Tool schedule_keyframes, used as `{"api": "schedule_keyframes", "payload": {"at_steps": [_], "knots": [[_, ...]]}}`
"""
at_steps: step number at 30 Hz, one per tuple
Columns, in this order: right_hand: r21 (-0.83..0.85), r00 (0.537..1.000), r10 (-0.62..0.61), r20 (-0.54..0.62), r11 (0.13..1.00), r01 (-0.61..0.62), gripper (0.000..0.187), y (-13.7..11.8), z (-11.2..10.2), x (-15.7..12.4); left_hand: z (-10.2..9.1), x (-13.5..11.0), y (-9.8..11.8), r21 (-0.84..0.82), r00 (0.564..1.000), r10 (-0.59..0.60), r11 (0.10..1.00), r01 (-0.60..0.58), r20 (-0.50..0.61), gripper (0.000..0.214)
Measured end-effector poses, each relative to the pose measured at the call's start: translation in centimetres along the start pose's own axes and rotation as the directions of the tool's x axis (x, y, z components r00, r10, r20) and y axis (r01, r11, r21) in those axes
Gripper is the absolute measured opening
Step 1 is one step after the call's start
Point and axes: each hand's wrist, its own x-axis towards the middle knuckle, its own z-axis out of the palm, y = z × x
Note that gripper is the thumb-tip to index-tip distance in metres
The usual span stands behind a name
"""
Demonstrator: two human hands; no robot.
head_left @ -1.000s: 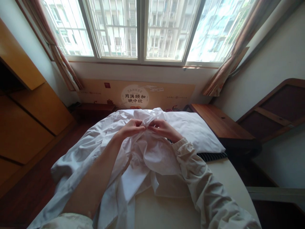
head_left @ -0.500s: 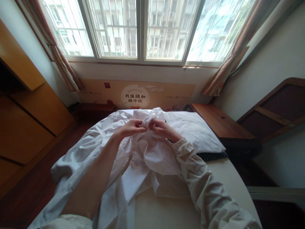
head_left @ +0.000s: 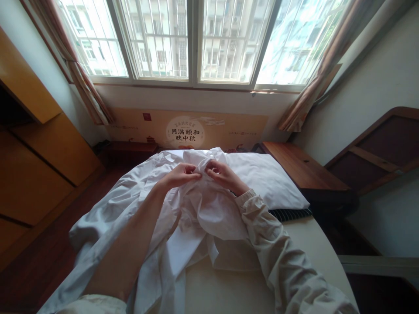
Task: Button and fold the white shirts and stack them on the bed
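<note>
A white cloth [head_left: 219, 216] lies in loose folds across the bed and spreads down its left side. Part of it is bunched up between my two hands. My left hand [head_left: 181, 175] is closed, thumb and fingers pinching the bunch from the left. On the other side, my right hand [head_left: 224, 175] grips the same bunch with curled fingers, close to the left fingertips. The fingertips are partly hidden in the folds. A flat white piece like a pillow [head_left: 270, 179] lies just beyond my right wrist.
The cream mattress [head_left: 225, 292] shows at the front and right. A dark striped item [head_left: 291, 214] sticks out under the pillow-like piece. A wooden desk [head_left: 310, 168] stands at the right, wooden cabinets [head_left: 42, 161] at the left, and a barred window [head_left: 193, 43] ahead.
My right fingers have shifted slightly on the bunched cloth, and its folds between the hands look a little different. My left hand has stayed almost in place.
</note>
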Motion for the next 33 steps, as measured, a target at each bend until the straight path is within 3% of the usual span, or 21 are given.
{"api": "schedule_keyframes", "payload": {"at_steps": [4,10,17,23,33], "knots": [[-0.061,1.000,-0.011,-0.027,0.998,0.009,0.020,0.4,0.4,0.1,0.2,0.1,-0.3,0.032,0.999,0.038,0.999,-0.037,-0.006,0.038],[-0.009,0.999,-0.012,-0.046,1.000,0.012,0.026,0.3,0.3,0.0,0.4,0.2,-0.1,0.020,0.999,0.029,0.999,-0.028,-0.027,0.039],[0.042,0.997,-0.014,0.081,0.999,0.010,0.035,-1.8,-1.1,-0.5,0.1,0.1,-0.2,0.078,0.998,0.027,0.997,-0.022,-0.063,0.041],[-0.018,1.000,-0.029,-0.003,0.999,0.029,0.025,-1.5,-1.2,-0.4,0.2,0.0,0.3,0.030,0.998,0.010,1.000,-0.008,-0.061,0.039],[-0.084,0.997,-0.061,-0.047,0.995,0.057,0.013,-0.3,-0.3,0.1,0.6,0.0,0.6,0.053,0.997,0.020,0.998,-0.016,-0.076,0.042]]}}
